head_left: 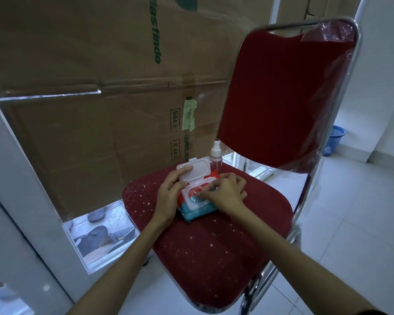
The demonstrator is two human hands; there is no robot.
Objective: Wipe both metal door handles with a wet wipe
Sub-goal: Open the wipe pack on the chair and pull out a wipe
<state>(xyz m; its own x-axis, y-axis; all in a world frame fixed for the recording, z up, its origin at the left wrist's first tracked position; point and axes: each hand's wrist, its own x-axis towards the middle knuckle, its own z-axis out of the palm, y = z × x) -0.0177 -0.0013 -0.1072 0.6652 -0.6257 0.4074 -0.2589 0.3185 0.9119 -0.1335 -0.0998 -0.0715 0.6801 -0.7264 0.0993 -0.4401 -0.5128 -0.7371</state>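
One wipe pack (197, 211) on red chair (214, 246), lid (192, 170) open, left hand (168, 196) gripping pack side, right hand (225, 193) pinching at opening, spray bottle (215, 159) behind, cardboard (89, 64) printed "544", "X 462".

a wet wipe pack (197, 204) sits mid-frame on the red seat of a chair (214, 246), white flip lid (195, 170) standing open. left hand (168, 196) grips the pack's left edge by the lid while the right hand (225, 193) has its fingers curled at the opening. a small spray bottle (215, 158) stands just behind the pack, cardboard (89, 87) fills the upper left, and a blue basket (333, 143) sits far right.
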